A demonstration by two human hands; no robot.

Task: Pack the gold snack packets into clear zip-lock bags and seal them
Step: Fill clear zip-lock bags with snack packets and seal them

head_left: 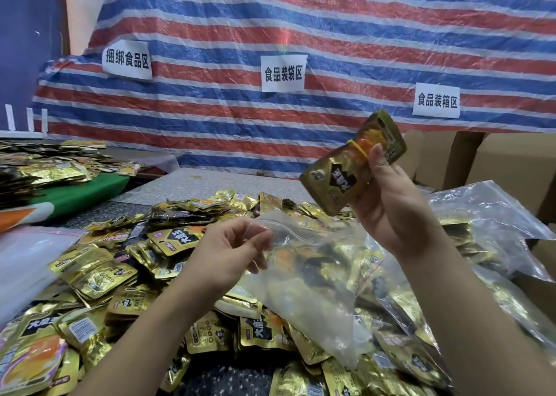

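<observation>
Presently, the bundle of gold packets (pixel 355 162), bound by a yellow rubber band (pixel 359 147), is raised in your right hand (pixel 388 203) above and just right of the mouth of the clear zip-lock bag (pixel 304 263), which already shows several packets through its film. The step in hand, by my judgement, is insertion: bring the bundle down narrow end first, in line with the opening, and keep the zip strip (pixel 288 230) spread so the foil corners do not snag it. Do not release until the bundle is well past the strip, or sealing will likely be obstructed. Your right fingers are curled round the bundle's edge, thumb pressed on its face near the band; the grip looks firm. Your left hand (pixel 231 251) pinches the near lip of the bag between thumb and fingertips, fingers bent, holding the mouth up; whether the mouth is fully parted cannot be told through the film. Beneath both hands lies a loose heap of gold packets (pixel 126 263) covering the table (pixel 192 182). Further filled bags (pixel 487 212) lie to the right, cardboard boxes (pixel 511 167) behind them, and a striped tarpaulin (pixel 301 28) with paper signs (pixel 283 73) backs the station.
</observation>
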